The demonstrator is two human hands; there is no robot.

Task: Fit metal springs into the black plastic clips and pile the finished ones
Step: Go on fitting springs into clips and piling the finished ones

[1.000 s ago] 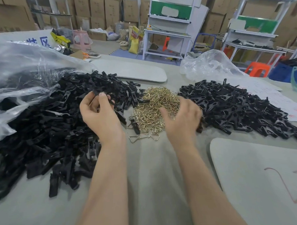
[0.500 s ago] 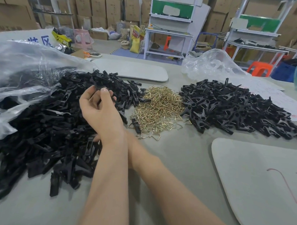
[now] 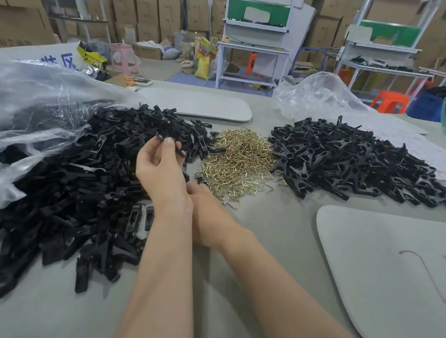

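Observation:
My left hand (image 3: 160,169) is raised over the table and pinches a black plastic clip (image 3: 164,138) between thumb and fingers. My right hand (image 3: 205,208) lies crossed underneath the left wrist; its fingers are hidden, so what they hold cannot be seen. A large heap of loose black clip parts (image 3: 72,185) spreads across the left. A mound of brass-coloured metal springs (image 3: 238,160) sits in the middle, just beyond my hands. On the right lies a pile of assembled black clips (image 3: 354,160).
Clear plastic bags lie at the far left (image 3: 30,100) and behind the right pile (image 3: 316,95). Grey boards rest at the back (image 3: 201,103) and at the front right (image 3: 394,263). Papers (image 3: 420,147) sit past the right pile.
My right hand left the springs and the right pile and moved left under my left wrist. My left hand stayed raised with the clip.

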